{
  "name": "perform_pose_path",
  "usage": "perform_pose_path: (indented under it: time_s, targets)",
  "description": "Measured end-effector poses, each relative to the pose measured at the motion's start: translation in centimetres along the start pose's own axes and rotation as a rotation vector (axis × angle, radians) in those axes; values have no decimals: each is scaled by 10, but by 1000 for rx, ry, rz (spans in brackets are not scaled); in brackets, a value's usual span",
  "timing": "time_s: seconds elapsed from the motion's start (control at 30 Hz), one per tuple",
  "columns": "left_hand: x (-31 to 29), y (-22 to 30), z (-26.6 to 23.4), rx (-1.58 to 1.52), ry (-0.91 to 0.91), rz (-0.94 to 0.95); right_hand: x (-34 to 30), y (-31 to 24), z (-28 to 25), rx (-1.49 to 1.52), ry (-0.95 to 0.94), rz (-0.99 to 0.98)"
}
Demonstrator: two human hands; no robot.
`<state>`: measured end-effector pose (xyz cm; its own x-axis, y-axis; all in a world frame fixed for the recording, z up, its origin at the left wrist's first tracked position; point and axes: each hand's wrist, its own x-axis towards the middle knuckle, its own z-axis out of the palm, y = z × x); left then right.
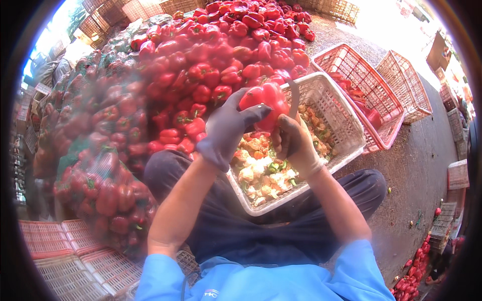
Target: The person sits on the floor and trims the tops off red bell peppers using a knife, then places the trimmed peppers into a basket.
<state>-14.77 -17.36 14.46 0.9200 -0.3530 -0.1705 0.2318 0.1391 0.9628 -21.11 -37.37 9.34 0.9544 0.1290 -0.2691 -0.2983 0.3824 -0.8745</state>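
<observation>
My left hand (230,125), in a grey glove, is closed around a red bell pepper (266,100), with a finger and thumb across its near side. My right hand (299,145), also gloved, grips what looks like a knife (294,98); its dark flat blade sticks up along the pepper's right side. The handle is mostly hidden in my fingers. Both hands are over a white plastic crate (346,120) resting at my lap. Inside lie pale pepper cores (263,173) with green stems and seeds.
A large heap of red bell peppers (201,75) rises ahead. Green mesh bags of peppers (108,195) stand at the left. A red crate (381,108) with cut pepper pieces sits at the right, beside another crate (406,83). Stacked crates (80,256) are at lower left.
</observation>
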Motion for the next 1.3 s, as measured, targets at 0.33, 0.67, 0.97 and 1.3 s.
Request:
perform_pose_path:
  time_s: [0.33, 0.67, 0.97, 1.3]
  targets:
    - [0, -33, -9, 214, 294, 300, -6, -3, 16, -547, 233, -368]
    - [-7, -40, -1, 694, 409, 701, 10, 28, 20, -722, 177, -410]
    - [9, -4, -25, -121, 439, 374, -8, 67, -26, -955, 249, -259]
    - [-13, -31, -3, 201, 72, 233, 26, -24, -7, -726, 11, -432]
